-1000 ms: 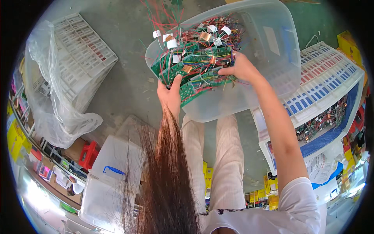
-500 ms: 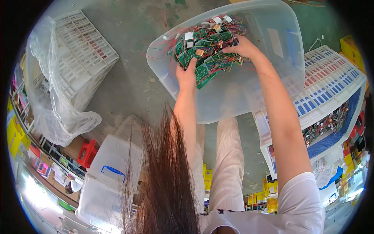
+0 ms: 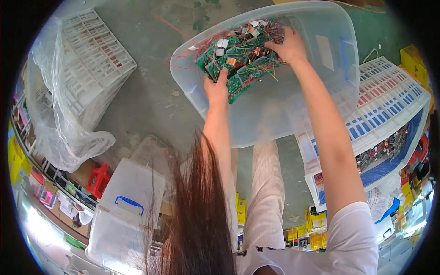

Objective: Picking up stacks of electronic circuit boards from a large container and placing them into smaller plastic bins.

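Observation:
A bundle of green circuit boards (image 3: 243,57) with red, yellow and dark wires lies in the left part of a translucent plastic bin (image 3: 293,119). White connectors and orange-brown pieces stick up among the wires. My left hand (image 3: 216,89) grips the near left edge of the boards, thumb on top and the other fingers hidden beneath. On the right end of the bundle, my right hand (image 3: 289,47) is curled around boards and wires, its fingertips partly buried. Several red wires hang over the bin's left rim.
White slatted crates (image 3: 98,59) stand at the left, partly under a clear plastic sheet (image 3: 68,137). At the right, a white crate (image 3: 385,101) sits above more wired boards (image 3: 385,149). A lidded clear box (image 3: 123,220) with a blue handle stands lower left, near a red stool (image 3: 98,181).
Both hands and the boards have shifted slightly; the bundle sits a little lower and further left in the bin. My right hand has moved slightly right, along the bundle's end.

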Available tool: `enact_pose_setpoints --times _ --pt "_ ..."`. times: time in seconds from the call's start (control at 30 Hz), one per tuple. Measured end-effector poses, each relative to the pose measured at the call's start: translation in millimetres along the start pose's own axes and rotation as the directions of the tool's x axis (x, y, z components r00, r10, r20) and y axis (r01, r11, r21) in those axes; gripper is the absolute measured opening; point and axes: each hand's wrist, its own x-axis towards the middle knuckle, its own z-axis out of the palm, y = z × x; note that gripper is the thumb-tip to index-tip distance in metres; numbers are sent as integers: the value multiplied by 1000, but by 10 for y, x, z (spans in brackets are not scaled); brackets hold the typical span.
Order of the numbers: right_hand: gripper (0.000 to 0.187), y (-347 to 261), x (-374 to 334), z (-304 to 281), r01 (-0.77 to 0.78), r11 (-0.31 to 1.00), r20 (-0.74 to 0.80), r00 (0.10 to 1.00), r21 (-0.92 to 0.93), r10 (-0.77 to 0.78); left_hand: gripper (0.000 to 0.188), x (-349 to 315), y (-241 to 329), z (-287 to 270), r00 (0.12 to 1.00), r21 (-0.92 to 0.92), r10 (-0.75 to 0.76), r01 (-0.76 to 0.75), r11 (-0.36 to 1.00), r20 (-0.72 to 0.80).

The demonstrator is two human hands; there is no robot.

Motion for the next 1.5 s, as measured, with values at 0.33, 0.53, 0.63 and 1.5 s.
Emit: enact_pose_setpoints --times 0.33,0.53,0.63,1.5 --pt "88 -721 -2 -52 650 758 323 731 -62 -601 25 -117 178 -45 979 202 125 -156 967 159" --pt "70 -904 230 22 612 787 519 648 80 -557 28 -112 73 127 960 192 273 -255 948 -70" --pt "64 -1040 213 117 599 800 492 707 -35 -508 30 -108 -17 277 933 230 298 -251 940 -202" --pt "50 -785 -161 1 582 806 36 813 -107 -582 34 28 -71 55 980 117 147 -132 984 -135"
